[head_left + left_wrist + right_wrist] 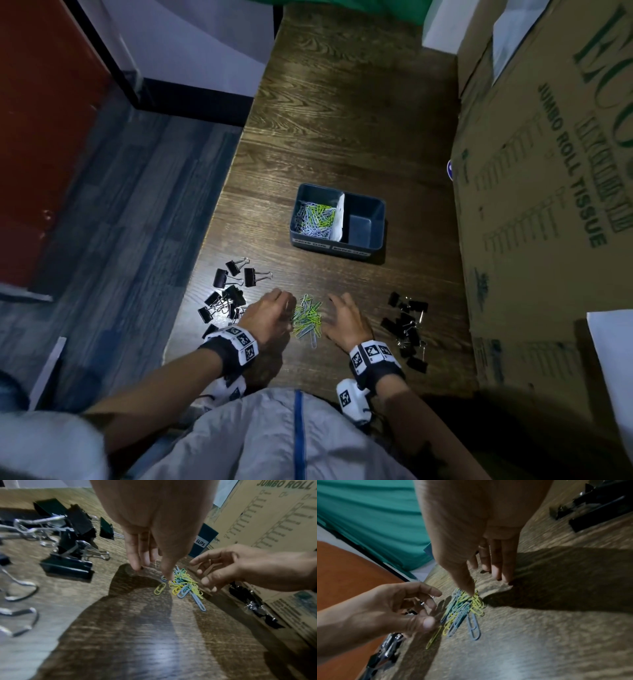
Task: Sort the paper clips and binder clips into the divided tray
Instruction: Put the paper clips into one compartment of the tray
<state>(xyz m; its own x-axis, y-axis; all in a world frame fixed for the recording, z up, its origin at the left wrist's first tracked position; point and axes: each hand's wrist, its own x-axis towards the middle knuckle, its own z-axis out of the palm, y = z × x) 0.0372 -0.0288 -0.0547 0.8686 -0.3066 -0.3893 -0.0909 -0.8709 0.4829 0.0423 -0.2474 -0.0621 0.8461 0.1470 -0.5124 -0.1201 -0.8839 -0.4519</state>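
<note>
A small heap of yellow and blue paper clips (pixel 306 318) lies on the dark wooden table, between my two hands. My left hand (pixel 286 313) is at its left side, fingers pointing down at the table and thumb tip touching the heap (pixel 183 585). My right hand (pixel 334 315) is at its right side, fingers spread, and its thumb rests on the heap (pixel 462 611). Neither hand holds anything. Beyond stands the blue divided tray (pixel 375 245). Its left compartment holds paper clips (pixel 317 216); its right compartment shows only bare floor.
Black binder clips lie in two groups: several at the left (pixel 226 294) near the table's edge, several at the right (pixel 407 329). A large cardboard box (pixel 534 205) walls off the right side. The table edge drops to the floor on the left.
</note>
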